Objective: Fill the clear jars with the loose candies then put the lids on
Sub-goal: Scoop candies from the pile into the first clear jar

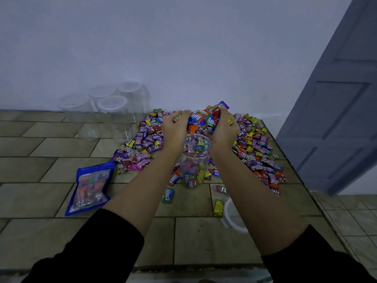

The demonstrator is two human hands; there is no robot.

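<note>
A clear jar [194,160] stands open in the middle of the tiled table, partly filled with wrapped candies. Just above and behind its mouth, my left hand [176,128] and my right hand [223,129] together hold a heap of candies [201,119] between them, fingers curled round the wrappers. A big pile of loose candies [255,148] spreads behind and to both sides of the jar. A white lid [234,218] lies on the table at the front right, partly hidden by my right forearm.
Several clear lidded jars [111,107] stand at the back left by the wall. A blue candy bag [90,187] lies front left. Stray candies [218,207] lie near the lid. The table's right edge [306,186] drops to a tiled floor; a blue door [336,99] stands right.
</note>
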